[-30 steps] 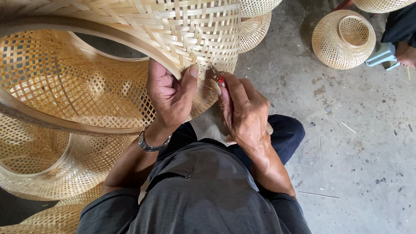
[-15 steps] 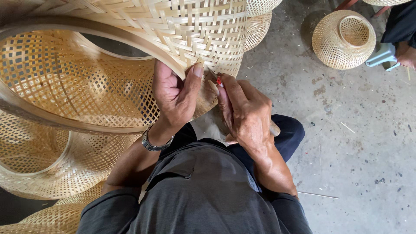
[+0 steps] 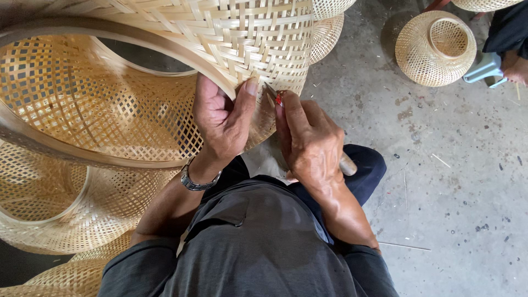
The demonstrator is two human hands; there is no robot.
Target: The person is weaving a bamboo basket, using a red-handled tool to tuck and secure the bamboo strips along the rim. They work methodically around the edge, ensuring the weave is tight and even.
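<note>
large woven bamboo basket (image 3: 165, 71) is tipped on its side against the person's lap, open mouth facing the camera, so the rim edge sits right at working height. left hand (image 3: 220, 118) is clamped on the rim of that basket, thumb pressed flat on the outer weave, fingers curled inside: looks like it's pinning the strips so they don't spring. right hand (image 3: 311, 143), just right of the rim, is closed around a small tool (image 3: 279, 99) with a red bit near the tip and a pale handle end (image 3: 347, 165) sticking out behind the palm; the tip touches the weave beside the left thumb. metal watch (image 3: 192, 180) on the left wrist.

more baskets stacked below-left of the big basket; a small round basket (image 3: 434, 47) on the concrete floor (image 3: 451, 192), well apart to the upper right, next to another person's foot.

vs 0.5 s ago: left thumb has crept slightly higher on the rim, tool tip in nearly the same spot, basket unmoved.
</note>
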